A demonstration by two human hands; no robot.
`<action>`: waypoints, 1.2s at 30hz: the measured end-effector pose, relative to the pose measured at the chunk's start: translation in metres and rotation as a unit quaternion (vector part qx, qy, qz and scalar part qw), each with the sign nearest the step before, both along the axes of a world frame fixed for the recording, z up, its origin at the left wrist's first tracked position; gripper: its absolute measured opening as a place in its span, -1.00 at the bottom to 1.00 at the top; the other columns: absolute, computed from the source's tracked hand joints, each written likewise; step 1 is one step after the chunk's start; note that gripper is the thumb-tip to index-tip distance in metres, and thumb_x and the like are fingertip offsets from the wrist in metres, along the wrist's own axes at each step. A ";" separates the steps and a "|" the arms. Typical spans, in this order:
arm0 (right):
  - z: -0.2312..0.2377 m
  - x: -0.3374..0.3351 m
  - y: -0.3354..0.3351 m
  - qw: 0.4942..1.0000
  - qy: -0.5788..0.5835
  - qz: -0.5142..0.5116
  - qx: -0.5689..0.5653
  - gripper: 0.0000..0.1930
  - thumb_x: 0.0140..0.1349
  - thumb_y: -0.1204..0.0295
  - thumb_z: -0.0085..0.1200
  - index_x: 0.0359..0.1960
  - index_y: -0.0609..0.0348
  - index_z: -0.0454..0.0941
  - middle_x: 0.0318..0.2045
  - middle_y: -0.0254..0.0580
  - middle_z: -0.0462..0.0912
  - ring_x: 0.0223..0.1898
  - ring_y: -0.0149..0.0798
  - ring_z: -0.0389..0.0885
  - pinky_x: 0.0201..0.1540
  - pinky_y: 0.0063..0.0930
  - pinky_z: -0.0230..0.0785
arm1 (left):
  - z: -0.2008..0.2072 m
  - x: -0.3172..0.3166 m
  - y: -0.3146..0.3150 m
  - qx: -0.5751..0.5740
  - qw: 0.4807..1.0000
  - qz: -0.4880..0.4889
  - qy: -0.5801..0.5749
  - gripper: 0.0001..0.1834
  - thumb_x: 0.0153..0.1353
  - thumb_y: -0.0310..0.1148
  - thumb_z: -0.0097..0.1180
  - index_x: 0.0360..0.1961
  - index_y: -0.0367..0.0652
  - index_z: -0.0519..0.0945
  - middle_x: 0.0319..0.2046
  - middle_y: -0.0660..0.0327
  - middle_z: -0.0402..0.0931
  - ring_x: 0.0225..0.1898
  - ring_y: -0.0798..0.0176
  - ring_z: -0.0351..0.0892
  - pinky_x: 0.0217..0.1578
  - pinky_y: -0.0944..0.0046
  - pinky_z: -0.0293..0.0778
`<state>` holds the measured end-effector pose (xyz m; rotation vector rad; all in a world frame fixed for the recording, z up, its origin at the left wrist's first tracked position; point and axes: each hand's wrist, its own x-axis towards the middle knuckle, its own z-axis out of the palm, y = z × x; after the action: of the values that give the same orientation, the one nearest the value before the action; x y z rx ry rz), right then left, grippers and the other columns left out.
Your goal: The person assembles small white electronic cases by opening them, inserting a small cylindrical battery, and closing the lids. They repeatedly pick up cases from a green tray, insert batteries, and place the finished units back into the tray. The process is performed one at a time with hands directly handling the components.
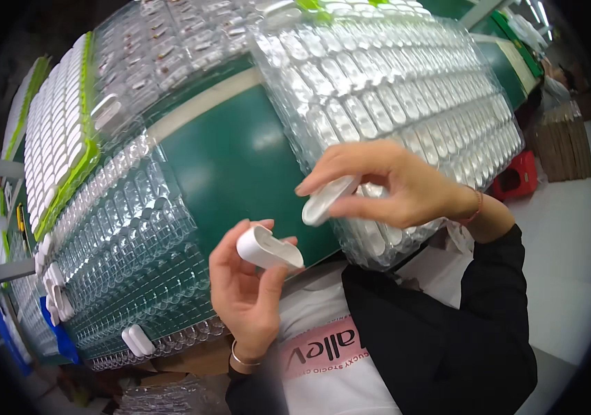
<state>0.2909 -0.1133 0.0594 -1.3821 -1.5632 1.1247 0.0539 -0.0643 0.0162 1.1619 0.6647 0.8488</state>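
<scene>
My left hand (247, 283) grips a white, hollow plastic shell (268, 249), rounded at its end and notched along its rim, its opening tilted toward the right. Higher and to the right, my right hand (392, 187) pinches a shallow white oval cover (326, 199) between thumb and fingers. A gap separates the two white pieces, which are both held above the green work surface (233, 166). Just beyond my right hand lies a clear plastic tray (385, 83) with rows of oval pockets; the hand overlaps its near corner.
More clear trays (129, 256) cover the left side, with a pair of white pieces (138, 340) at their near edge. Farther left, a bright green-edged tray (60, 131) holds rows of white parts. A red crate (517, 175) and stacked cardboard (561, 142) stand at right.
</scene>
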 end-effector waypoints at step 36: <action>-0.036 -0.029 0.053 0.898 0.349 0.089 -0.255 -0.59 0.43 0.18 0.01 0.08 0.29 0.45 -0.29 -0.17 0.63 -0.35 -0.43 0.61 -0.37 -0.60 0.43 | -0.040 -0.007 0.009 0.027 0.998 0.056 -0.029 -0.49 0.28 -0.62 0.13 0.21 -0.41 0.26 0.12 -0.08 0.42 0.12 0.16 0.50 0.05 0.22 0.59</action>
<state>0.2618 -0.0601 0.0234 -0.9562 -0.9045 1.9766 0.0470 -0.0549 -0.0242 1.1522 0.6675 0.9980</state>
